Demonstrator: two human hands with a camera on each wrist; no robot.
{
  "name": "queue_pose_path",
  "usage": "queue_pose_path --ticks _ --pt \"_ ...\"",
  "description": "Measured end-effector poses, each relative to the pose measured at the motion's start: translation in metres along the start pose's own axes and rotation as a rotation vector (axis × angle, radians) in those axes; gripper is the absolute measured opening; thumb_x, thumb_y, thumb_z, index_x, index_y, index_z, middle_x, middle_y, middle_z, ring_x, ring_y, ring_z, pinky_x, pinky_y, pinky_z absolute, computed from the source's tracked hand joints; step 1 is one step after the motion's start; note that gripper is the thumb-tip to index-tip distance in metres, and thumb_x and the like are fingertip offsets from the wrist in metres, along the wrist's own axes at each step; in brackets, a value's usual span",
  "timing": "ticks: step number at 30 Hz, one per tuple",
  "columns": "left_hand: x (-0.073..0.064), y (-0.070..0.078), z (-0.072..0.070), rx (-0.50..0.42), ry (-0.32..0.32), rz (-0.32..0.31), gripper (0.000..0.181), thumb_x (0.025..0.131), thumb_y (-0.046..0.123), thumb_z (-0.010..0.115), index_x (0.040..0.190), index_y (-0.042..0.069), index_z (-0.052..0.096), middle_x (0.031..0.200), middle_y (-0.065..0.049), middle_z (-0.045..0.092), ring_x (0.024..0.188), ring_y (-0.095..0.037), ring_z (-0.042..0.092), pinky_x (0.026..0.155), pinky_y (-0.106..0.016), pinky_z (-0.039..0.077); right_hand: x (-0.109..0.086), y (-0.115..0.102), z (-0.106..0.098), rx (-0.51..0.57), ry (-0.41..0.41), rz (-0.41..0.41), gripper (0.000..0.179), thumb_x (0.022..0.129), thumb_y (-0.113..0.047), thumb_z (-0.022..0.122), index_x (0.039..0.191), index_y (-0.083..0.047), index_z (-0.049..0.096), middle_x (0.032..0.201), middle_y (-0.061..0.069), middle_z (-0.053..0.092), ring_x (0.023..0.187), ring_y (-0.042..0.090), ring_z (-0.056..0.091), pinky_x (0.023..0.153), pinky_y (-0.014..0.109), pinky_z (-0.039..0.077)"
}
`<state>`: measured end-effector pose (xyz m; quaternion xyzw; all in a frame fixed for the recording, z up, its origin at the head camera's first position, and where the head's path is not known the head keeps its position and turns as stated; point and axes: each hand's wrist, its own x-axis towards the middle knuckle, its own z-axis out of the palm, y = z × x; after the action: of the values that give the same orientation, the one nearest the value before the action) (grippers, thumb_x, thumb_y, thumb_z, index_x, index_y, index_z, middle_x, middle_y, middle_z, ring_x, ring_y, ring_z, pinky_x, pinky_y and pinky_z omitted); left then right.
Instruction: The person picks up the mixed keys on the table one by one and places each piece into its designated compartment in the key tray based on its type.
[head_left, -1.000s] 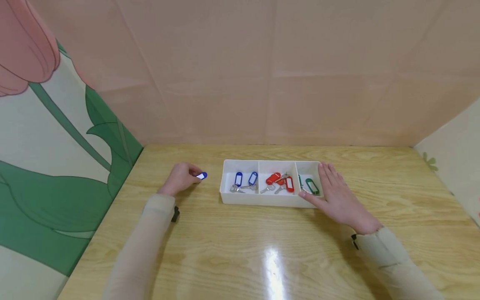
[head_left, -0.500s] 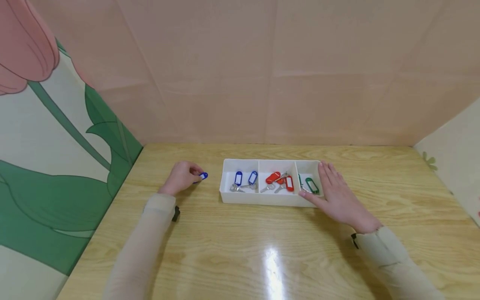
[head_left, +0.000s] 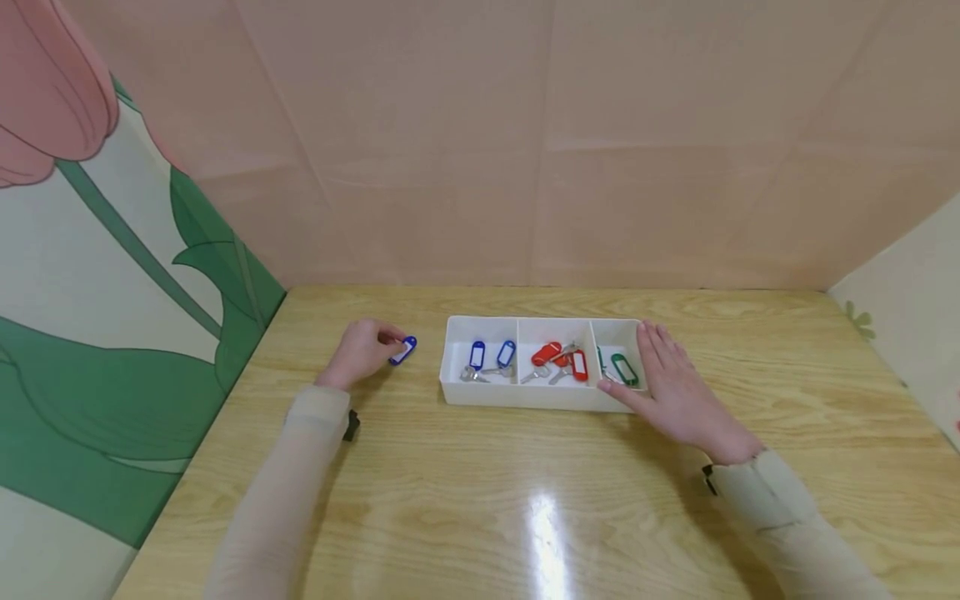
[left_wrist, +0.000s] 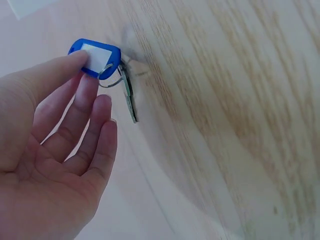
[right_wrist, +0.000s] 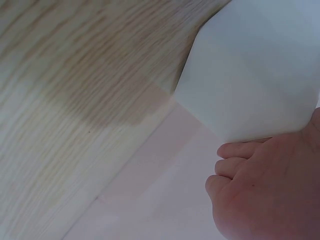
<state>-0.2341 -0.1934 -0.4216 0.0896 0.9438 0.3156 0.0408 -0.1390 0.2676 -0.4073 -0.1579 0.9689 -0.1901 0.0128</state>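
Observation:
My left hand (head_left: 363,354) pinches a blue key tag (head_left: 402,351) between thumb and fingers, left of the white tray. In the left wrist view, a metal key (left_wrist: 128,95) hangs from the split ring of that tag, whose white label faces the camera. My right hand (head_left: 678,400) rests against the right end of the three-compartment tray (head_left: 480,396), fingers straight along the end wall and thumb at the front rim. That end wall (right_wrist: 250,80) also shows in the right wrist view, with the fingertips against it.
Blue-tagged keys (head_left: 477,356) lie in the tray's left compartment. Red-tagged keys (head_left: 579,365) fill part of the middle one. The right compartment holds a green tag (head_left: 624,369), partly beside my thumb. A pink wall (head_left: 540,167) stands behind the wooden table (head_left: 450,500).
The blue key tag has turned in my left fingers, from lying nearly sideways to slanting, with more of it showing. The right hand and tray have stayed in place.

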Motion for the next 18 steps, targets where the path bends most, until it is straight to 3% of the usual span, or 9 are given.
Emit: queue_pose_path --ticks 8,18 --pt "-0.0019 0.0006 -0.0007 -0.040 0.022 -0.006 0.019 0.097 0.011 0.071 0.112 0.002 0.076 0.105 -0.011 0.073 0.094 -0.024 0.067 0.081 -0.038 0.057 -0.0002 0.0006 0.0002 0.002 -0.012 0.009 0.108 0.099 -0.065 0.051 0.159 0.004 -0.004 0.167 0.021 -0.010 0.152 0.036 -0.015 0.120 0.057 -0.005" --pt "-0.0001 0.0004 0.0007 -0.105 0.098 0.057 0.016 0.096 0.010 0.073 0.107 0.000 0.077 0.103 -0.013 0.075 0.095 -0.026 0.069 0.083 -0.040 0.057 -0.0006 0.0011 -0.0001 0.003 -0.009 0.009 0.108 0.098 -0.065 0.052 0.160 0.003 -0.005 0.167 0.020 -0.010 0.152 0.036 -0.015 0.120 0.058 -0.004"
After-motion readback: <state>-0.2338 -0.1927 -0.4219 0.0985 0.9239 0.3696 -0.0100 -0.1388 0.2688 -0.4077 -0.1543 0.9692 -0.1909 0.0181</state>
